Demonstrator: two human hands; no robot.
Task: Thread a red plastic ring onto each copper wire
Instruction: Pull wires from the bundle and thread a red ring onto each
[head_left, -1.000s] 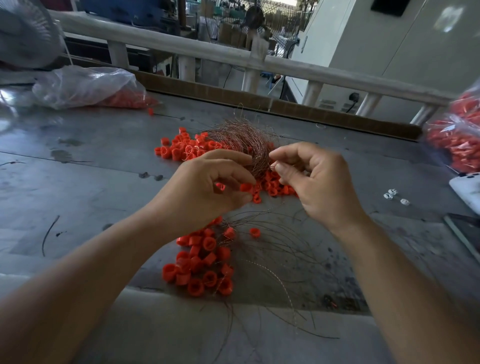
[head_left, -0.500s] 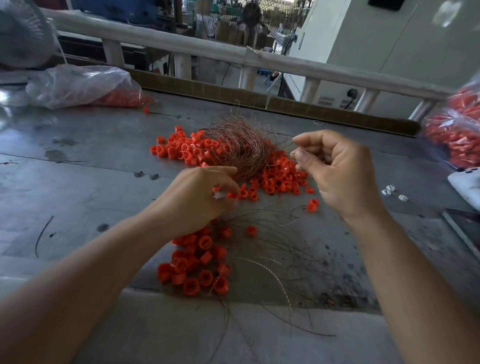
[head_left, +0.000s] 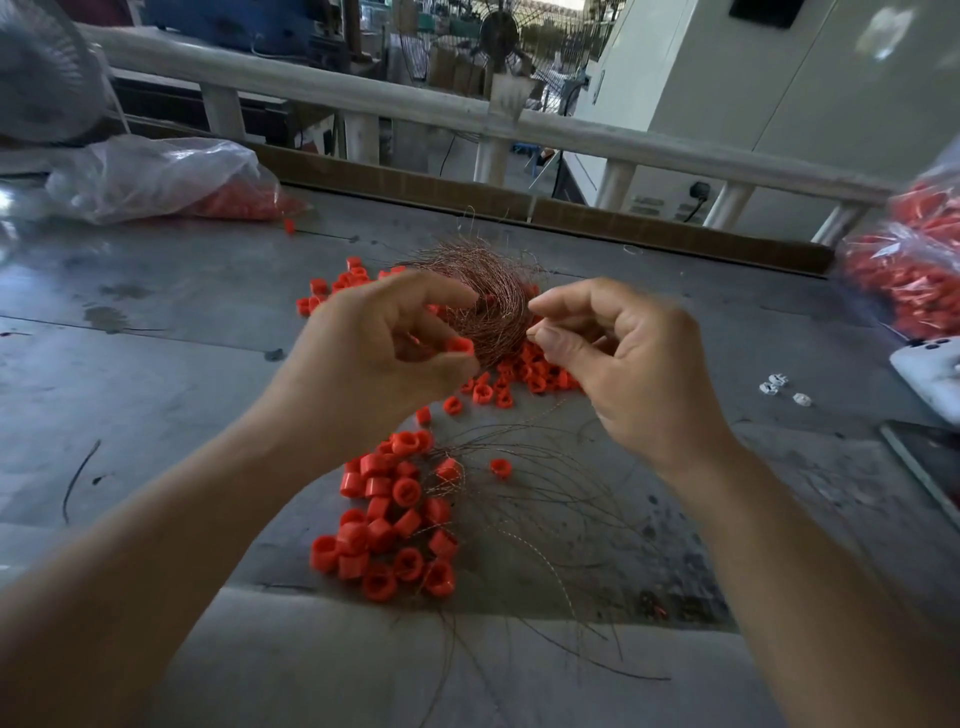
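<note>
The left hand (head_left: 374, 353) is raised over the tabletop (head_left: 156, 322) with its fingers curled, and it pinches one red plastic ring (head_left: 460, 345) between thumb tip and fingertips, the ring showing at the hand's right edge. Facing it, the right hand (head_left: 623, 364) has thumb and forefinger pressed together and the other fingers folded in. It appears to pinch the end of a single copper wire (head_left: 530, 334), though the strand is so fine that only a faint line shows at the fingertips. What matters for the next move is that the ring lies just to the left of that pinched tip and at about the same height, a short gap apart. The nest of copper wires (head_left: 485, 304) sits on the tabletop behind the gap. The wire's free end seems to point leftward toward the ring, so threading should call for closing the gap sideways with the ring's hole turned to meet the tip. I cannot tell which way the hole faces. Loose rings (head_left: 519, 375) are scattered beneath and beyond the hands. A nearer heap of rings (head_left: 389, 525) lies at the root of a fan of wires (head_left: 550, 499) that spreads toward the near edge. Clear bags of rings lie at far left (head_left: 156, 176) and at the right edge (head_left: 904, 270).
</note>
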